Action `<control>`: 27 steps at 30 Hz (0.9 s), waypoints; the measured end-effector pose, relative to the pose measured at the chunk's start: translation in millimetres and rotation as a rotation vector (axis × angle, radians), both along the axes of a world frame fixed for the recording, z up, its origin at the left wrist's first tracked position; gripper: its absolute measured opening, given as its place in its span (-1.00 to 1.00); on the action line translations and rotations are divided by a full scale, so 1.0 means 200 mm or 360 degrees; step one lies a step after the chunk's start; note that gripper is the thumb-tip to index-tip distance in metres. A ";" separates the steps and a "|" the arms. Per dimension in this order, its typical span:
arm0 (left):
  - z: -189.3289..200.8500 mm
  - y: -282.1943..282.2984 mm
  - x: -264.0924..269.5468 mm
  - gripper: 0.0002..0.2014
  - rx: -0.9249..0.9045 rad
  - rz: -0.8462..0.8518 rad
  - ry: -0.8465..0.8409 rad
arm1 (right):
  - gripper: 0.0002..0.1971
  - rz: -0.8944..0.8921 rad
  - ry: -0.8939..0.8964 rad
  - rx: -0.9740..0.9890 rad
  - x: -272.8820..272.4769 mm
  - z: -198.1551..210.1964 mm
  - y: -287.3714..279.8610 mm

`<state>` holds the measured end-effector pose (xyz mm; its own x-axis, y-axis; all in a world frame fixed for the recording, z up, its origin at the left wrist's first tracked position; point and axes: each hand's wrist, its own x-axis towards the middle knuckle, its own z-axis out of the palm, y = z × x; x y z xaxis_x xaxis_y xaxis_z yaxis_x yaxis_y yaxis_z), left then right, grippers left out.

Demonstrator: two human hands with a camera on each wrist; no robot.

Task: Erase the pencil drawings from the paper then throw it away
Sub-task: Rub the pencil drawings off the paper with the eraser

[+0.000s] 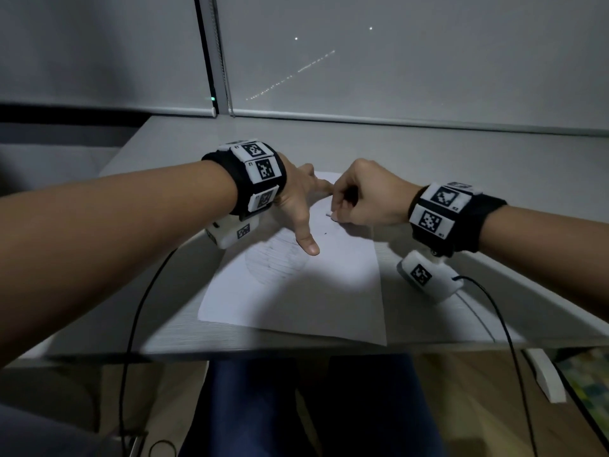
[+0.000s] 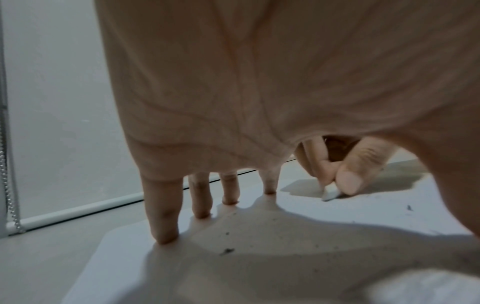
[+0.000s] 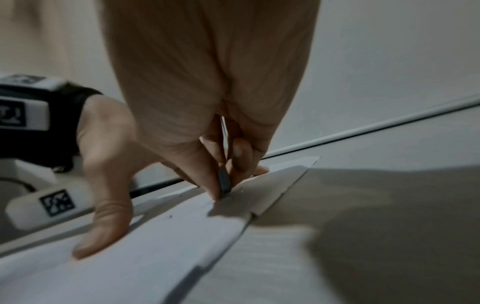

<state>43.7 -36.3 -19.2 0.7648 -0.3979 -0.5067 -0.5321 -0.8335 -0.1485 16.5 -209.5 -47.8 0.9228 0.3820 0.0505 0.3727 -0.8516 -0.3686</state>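
A white sheet of paper point(image 1: 296, 291) lies on the grey desk point(image 1: 461, 166), with a faint hatched pencil circle point(image 1: 276, 262) on its left part. My left hand point(image 1: 298, 199) is spread flat, its fingertips point(image 2: 166, 236) and thumb point(image 3: 103, 236) pressing the paper point(image 2: 259, 257) down. My right hand point(image 1: 359, 196) pinches a small eraser point(image 1: 331, 215) between thumb and fingers and holds its tip on the paper point(image 3: 155, 257) near the far right edge. The eraser point(image 2: 330, 195) shows as a pale wedge, and as a dark sliver point(image 3: 224, 183) in the right wrist view. Dark eraser crumbs point(image 2: 227, 251) lie scattered on the sheet.
Closed roller blinds point(image 1: 395, 61) with a bead chain point(image 2: 7, 185) stand right behind the desk. Black cables point(image 1: 138, 308) hang from both wrist cameras over the desk's front edge. My legs point(image 1: 296, 407) are under the desk, and a white desk foot point(image 1: 543, 374) stands on the floor at right.
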 end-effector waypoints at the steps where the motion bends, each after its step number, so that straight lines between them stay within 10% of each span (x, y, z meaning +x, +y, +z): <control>1: 0.00 0.00 0.00 0.36 -0.0008 0.0000 0.0000 | -0.95 0.0003 0.0020 0.0005 0.00 0.00 -0.01; 27: 0.00 -0.02 0.01 0.43 -0.0021 0.0077 0.0038 | -0.96 0.0063 0.0089 -0.0041 -0.05 0.03 -0.06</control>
